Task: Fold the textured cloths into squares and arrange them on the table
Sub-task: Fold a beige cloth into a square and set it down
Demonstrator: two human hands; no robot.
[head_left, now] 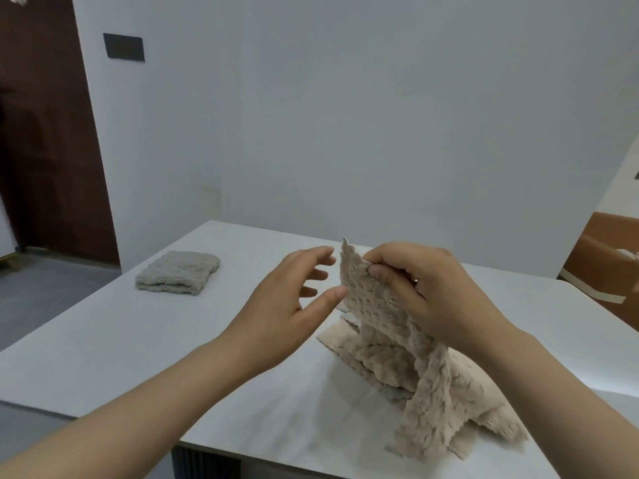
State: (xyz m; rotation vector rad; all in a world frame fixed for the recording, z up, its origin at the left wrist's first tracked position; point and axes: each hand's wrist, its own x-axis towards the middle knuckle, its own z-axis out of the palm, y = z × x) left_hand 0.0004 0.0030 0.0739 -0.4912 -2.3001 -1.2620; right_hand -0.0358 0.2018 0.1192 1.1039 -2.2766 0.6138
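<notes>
Pale grey wall point(345, 115) rises behind a white table point(103, 340); everything here is placed against the beige cloth point(390, 326), which stands lifted toward the table's right side. Far left of that cloth is a dark brown door point(45, 133), with a black plate point(123, 46) on the wall beside it. Left of the beige cloth and well apart from it, a grey cloth point(178, 273) lies flat on the table, folded into a thick near-square. Just left of the beige cloth the left hand point(287, 305) hovers with fingers spread, holding nothing. Its thumb tip is at the cloth's edge, though I cannot tell whether it touches.

The beige cloth is held up by one corner, and its lower part slumps in loose folds on the table with a scrap of grey showing beneath. On its right side the right hand point(425, 292) pinches the raised corner between thumb and curled fingers. Right of the cloth, past the table, stands a brown cardboard box point(601, 264).

The cloth looks light, soft and limp, with a waffle texture that should grip well. It will likely sag wherever unsupported, so the best second hold is probably another corner on the top edge. The smooth tabletop should let it slide flat.
</notes>
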